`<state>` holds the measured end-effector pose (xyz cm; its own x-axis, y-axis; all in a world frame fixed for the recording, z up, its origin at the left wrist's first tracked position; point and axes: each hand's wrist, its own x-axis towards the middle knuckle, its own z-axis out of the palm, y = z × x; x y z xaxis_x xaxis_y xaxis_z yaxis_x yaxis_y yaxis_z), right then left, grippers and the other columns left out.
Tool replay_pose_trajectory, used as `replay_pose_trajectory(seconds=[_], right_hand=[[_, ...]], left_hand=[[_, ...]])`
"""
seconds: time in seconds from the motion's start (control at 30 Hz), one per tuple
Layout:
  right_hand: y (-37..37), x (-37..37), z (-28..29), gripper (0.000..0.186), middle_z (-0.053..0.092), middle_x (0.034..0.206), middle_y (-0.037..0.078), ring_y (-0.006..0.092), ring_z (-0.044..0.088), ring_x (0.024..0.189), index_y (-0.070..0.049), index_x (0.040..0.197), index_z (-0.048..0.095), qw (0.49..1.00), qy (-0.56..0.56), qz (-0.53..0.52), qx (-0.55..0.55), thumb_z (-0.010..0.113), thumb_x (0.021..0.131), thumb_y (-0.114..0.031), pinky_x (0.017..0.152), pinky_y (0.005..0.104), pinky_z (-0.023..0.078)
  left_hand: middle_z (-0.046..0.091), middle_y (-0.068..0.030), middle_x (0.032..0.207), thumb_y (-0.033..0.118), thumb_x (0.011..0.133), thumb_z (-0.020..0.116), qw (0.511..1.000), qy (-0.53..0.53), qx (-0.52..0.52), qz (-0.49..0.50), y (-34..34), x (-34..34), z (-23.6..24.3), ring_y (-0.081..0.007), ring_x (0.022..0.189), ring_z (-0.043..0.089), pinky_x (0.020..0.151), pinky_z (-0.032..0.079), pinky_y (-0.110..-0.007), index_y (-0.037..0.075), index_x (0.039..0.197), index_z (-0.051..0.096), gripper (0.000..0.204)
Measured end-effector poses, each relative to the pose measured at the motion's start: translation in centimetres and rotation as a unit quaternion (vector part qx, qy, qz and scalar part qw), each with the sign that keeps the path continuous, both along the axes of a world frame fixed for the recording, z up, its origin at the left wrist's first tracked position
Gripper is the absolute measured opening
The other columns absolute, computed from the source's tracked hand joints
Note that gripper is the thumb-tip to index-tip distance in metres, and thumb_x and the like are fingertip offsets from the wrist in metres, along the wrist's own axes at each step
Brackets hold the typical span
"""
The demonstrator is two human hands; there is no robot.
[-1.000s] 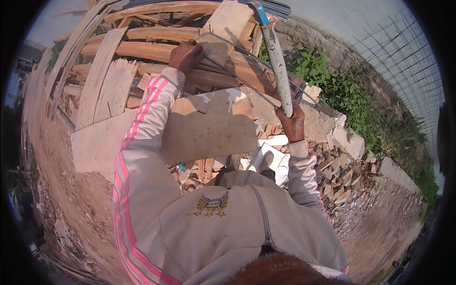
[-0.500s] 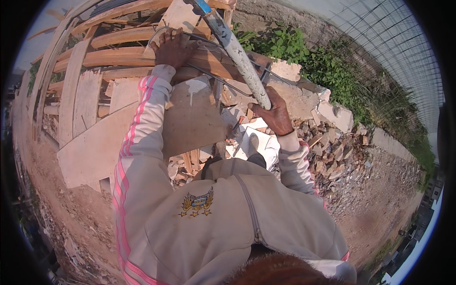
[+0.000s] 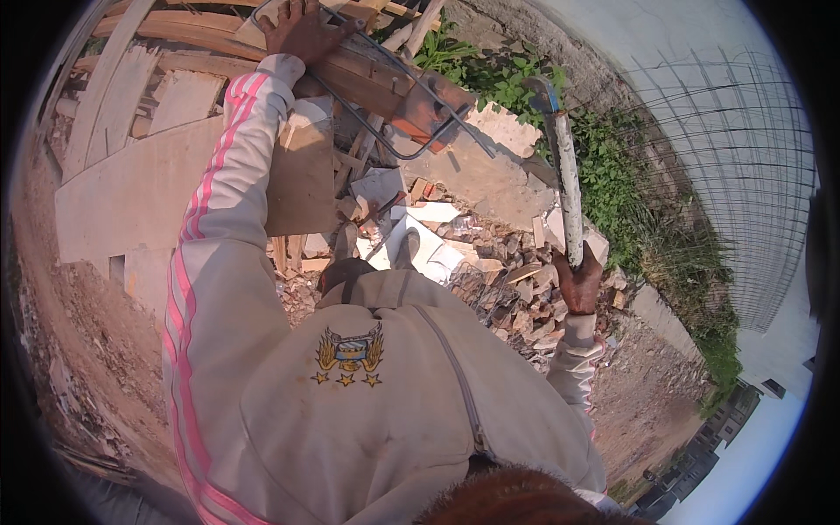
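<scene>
In my right hand [image 3: 579, 284], on the right over the rubble, is a hammer [image 3: 569, 179] with a long, white, paint-flecked pipe handle. Its blue and dark head points away from me, and my fingers wrap the near end of the handle. At the upper left, my left hand [image 3: 302, 33] lies with fingers spread on a wooden beam [image 3: 359, 77]. Beside it a bent steel rod [image 3: 350, 114] loops around the beam. The beam's near end has a reddish-brown block [image 3: 429, 114]. What lies under my left palm is hidden.
Planks and boards [image 3: 166, 171] are stacked on the left. Broken bricks and rubble [image 3: 525, 302] surround my feet, with white sheet pieces [image 3: 429, 249] among them. Green plants [image 3: 612, 192] grow along a concrete ledge. Wire mesh [image 3: 726, 166] curves against the pale wall at right.
My right hand has swung the hammer to the right, away from the beam and rod. My left hand stays on the wood, with fingers spread. The whole view has shifted.
</scene>
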<state>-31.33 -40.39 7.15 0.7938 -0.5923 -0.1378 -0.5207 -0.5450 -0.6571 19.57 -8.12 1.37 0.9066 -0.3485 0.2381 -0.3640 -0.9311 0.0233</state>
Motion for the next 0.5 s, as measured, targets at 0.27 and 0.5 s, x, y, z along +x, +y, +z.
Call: replay_pose_trajectory(seconds=[0.27, 0.5], right_hand=[[-11.2, 4.9, 2.4, 0.025, 0.066, 0.066, 0.014, 0.0231, 0.068, 0.060, -0.003, 0.089, 0.069, 0.969, 0.060, 0.201, -0.130, 0.078, 0.082, -0.024, 0.057, 0.0367, 0.051], [-16.8, 13.2, 4.0, 0.025, 0.068, 0.070, 0.016, 0.0344, 0.069, 0.066, -0.008, 0.088, 0.070, 0.917, 0.099, 0.328, -0.205, 0.082, 0.077, -0.027, 0.059, 0.0406, 0.052]], left_hand=[[0.025, -0.0161, 0.164, 0.091, 0.078, 0.041, 0.999, -0.007, 0.004, 0.032, 0.6, -1.8, 0.9, -0.0398, 0.150, 0.025, 0.115, 0.011, -0.071, 0.009, 0.157, 0.029, 0.114], [0.025, -0.0159, 0.164, 0.092, 0.077, 0.040, 0.999, -0.002, 0.003, 0.046, -0.1, -3.8, 1.1, -0.0397, 0.150, 0.026, 0.115, 0.012, -0.071, 0.009, 0.157, 0.029, 0.115]])
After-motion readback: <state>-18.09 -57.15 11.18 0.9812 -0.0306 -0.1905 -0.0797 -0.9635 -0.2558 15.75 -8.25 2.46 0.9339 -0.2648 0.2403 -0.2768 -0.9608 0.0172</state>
